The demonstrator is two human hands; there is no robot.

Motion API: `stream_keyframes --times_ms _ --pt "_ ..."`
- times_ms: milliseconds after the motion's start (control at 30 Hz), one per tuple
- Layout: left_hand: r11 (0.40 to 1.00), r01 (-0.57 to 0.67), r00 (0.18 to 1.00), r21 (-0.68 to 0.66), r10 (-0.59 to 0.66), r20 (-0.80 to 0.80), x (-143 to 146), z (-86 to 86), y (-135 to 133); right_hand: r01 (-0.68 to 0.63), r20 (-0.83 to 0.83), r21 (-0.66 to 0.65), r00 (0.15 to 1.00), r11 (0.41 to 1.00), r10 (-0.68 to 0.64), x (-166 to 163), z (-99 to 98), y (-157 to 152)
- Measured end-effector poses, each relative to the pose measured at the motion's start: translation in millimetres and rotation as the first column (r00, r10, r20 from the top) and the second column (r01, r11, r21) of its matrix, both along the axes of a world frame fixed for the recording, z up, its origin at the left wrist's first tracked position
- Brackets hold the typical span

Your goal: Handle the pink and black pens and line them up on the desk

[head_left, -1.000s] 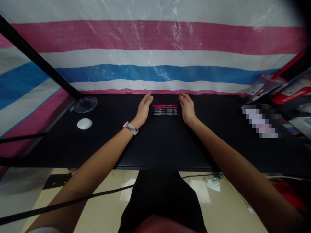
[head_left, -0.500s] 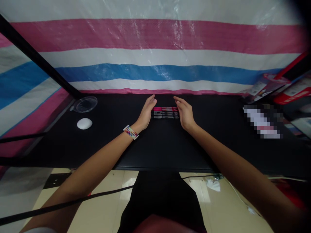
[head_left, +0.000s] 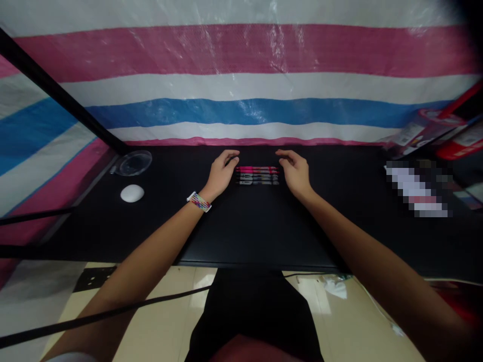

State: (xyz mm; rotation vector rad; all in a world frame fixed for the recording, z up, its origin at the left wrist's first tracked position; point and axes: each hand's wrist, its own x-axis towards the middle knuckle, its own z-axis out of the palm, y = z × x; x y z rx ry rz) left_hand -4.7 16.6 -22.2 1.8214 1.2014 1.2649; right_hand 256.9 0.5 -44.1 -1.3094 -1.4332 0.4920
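Several pens (head_left: 258,176) lie side by side in a neat stack of rows on the black table (head_left: 249,226). The far ones are pink, the nearer ones clear and grey with dark tips. My left hand (head_left: 222,173) rests at their left ends, thumb and fingers apart and holding nothing; a colourful woven band (head_left: 199,201) circles that wrist. At the right ends my right hand (head_left: 296,173) is held with curved, parted fingers, also holding nothing. A small gap shows between each palm and the pens.
Left on the table are a white rounded object (head_left: 132,193) and a clear round plastic lid or dish (head_left: 136,163). At right stand a red-lidded clear container (head_left: 418,133) and a blurred-out item (head_left: 417,191). A striped sheet (head_left: 241,85) hangs behind, and a black pole (head_left: 62,90) slants at left.
Both hands have moved outward, away from the pen ends, with the left going left and the right going right. The pens stay lined up. The view has shifted slightly.
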Motion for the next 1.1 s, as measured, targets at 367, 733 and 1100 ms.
stream_keyframes --times_ms 367,733,1100 --pt "0.961 -0.223 0.896 0.161 0.267 -0.354 -37.1 -27.3 34.5 0.012 0.425 0.064 0.904 0.998 -0.038 17.7 -13.6 16.2" --pt "0.978 -0.192 0.87 0.088 0.211 -0.446 -33.8 -29.2 36.9 -0.029 0.438 0.011 0.899 1.0 0.021 29.8 -17.9 31.3" --pt "0.964 -0.26 0.561 -0.058 0.102 -0.821 -20.3 3.7 17.5 -0.034 0.641 -0.089 0.763 0.995 0.084 35.8 -9.0 31.0"
